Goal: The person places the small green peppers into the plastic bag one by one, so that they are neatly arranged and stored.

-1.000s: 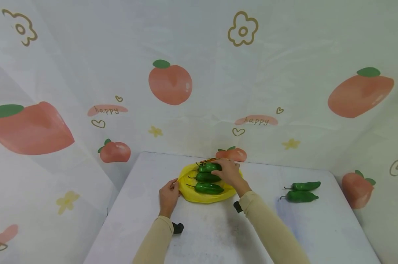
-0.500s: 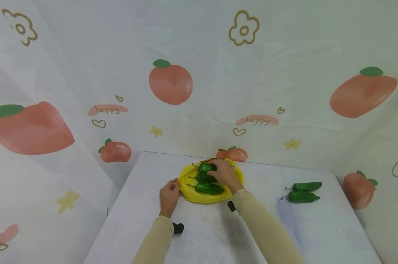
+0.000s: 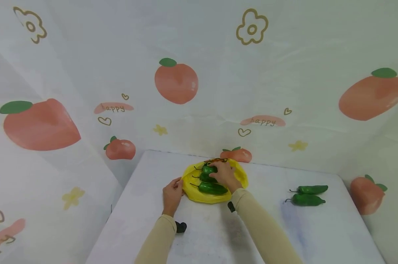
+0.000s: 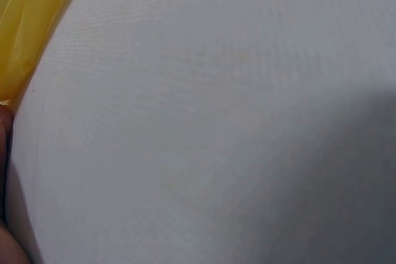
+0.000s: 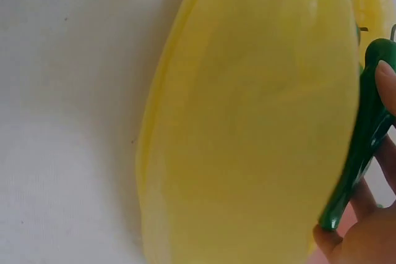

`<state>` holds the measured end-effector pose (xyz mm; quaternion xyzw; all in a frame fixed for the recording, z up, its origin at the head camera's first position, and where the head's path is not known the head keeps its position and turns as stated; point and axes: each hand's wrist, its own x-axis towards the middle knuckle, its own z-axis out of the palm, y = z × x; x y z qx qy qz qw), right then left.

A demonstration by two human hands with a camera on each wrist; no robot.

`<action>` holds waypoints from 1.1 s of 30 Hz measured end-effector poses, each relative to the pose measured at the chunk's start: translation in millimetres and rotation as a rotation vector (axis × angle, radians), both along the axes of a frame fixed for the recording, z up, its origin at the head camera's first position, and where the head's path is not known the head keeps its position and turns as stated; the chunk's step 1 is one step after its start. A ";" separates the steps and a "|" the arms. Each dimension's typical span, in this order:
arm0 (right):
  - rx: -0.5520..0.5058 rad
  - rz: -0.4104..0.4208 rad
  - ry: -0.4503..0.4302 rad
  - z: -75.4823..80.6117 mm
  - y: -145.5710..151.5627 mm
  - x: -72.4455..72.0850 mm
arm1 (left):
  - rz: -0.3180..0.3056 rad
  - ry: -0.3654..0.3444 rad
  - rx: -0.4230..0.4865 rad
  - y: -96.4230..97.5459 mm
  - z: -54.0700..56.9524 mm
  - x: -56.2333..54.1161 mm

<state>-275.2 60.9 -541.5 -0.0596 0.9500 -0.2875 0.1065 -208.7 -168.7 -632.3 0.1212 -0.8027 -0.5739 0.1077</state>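
A yellow plastic bag [image 3: 203, 199] lies spread on the table, its mouth facing up, with several green peppers in it. My left hand [image 3: 172, 196] pinches the bag's left rim; in the left wrist view only a bit of finger [image 4: 4, 131] shows beside the yellow plastic [image 4: 21, 35]. Over the bag's far part, my right hand [image 3: 225, 174] holds a green pepper [image 3: 208, 169]. The right wrist view shows the thumb and fingers [image 5: 365, 199] along this pepper [image 5: 365, 115], behind the bag's wall [image 5: 247, 122]. Nearest me inside the bag lies another green pepper [image 3: 212, 188].
Two more green peppers [image 3: 312, 189] lie side by side on the white table [image 3: 261, 227] at the right. Behind the table hangs a white cloth [image 3: 212, 55] printed with fruit. A small black object [image 3: 181, 227] shows by the left wrist.
My right hand has moved a little left and toward me with the pepper, over the other peppers. The left hand stays at the bag's rim. The head view has shifted slightly.
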 end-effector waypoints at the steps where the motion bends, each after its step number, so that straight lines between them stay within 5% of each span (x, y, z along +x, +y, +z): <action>1: -0.004 -0.001 -0.002 -1.8 -0.1 -0.8 | 0.002 0.000 -0.003 0.4 -0.3 -0.5; 23: -0.015 0.016 0.039 -0.3 -2.6 -3.0 | 0.008 -0.003 -0.028 4.3 1.2 -0.9; 33: 0.123 0.076 0.183 16.9 2.8 2.9 | 0.000 0.017 -0.032 1.2 1.2 -0.1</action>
